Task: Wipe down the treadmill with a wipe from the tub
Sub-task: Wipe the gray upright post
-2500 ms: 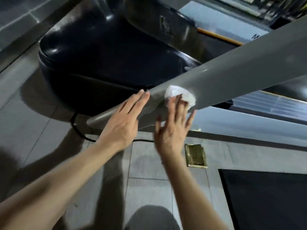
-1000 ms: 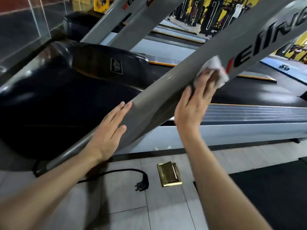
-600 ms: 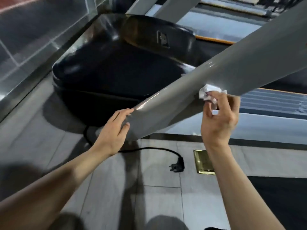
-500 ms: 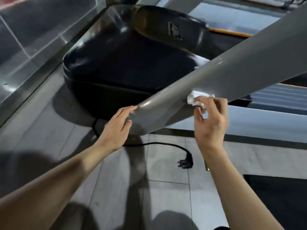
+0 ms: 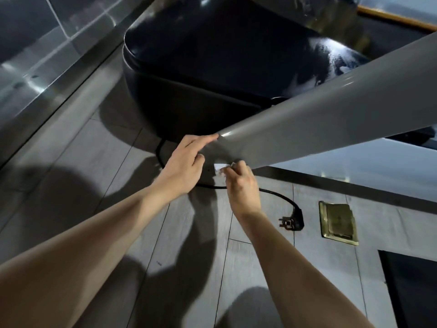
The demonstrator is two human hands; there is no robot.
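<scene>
The floor (image 5: 78, 185) is laid with long grey tiles, shadowed by the person's arms. Up and to the left of both grips a glossy dark wall base (image 5: 47, 55) runs diagonally. A black power cable (image 5: 276, 194) lies on the floor just below the grips and ends in a loose plug (image 5: 292, 222) to the lower right of the right grip. Further right a brass floor socket cover (image 5: 338, 222) sits flush in the tiles, and a black mat (image 5: 411, 292) fills the lower right corner.

No tub or other container shows in this view.

The treadmill's glossy black motor cover (image 5: 224, 55) bulks above the grips, with bright reflections on its right side. Its grey upright post (image 5: 331, 114) slants from the upper right down to the grips, smooth and shiny, with a highlight near its lower end. Behind it, right of the grips, runs the pale side rail of the deck (image 5: 354, 166).

The left hand (image 5: 186, 166) rests on the lower end of the post with fingers nearly straight, the fingertips touching its upper edge. The right hand (image 5: 241, 183) is curled, its grip pinching a small crumpled white wipe (image 5: 222, 168) against the underside of the post, just right of the left hand.
</scene>
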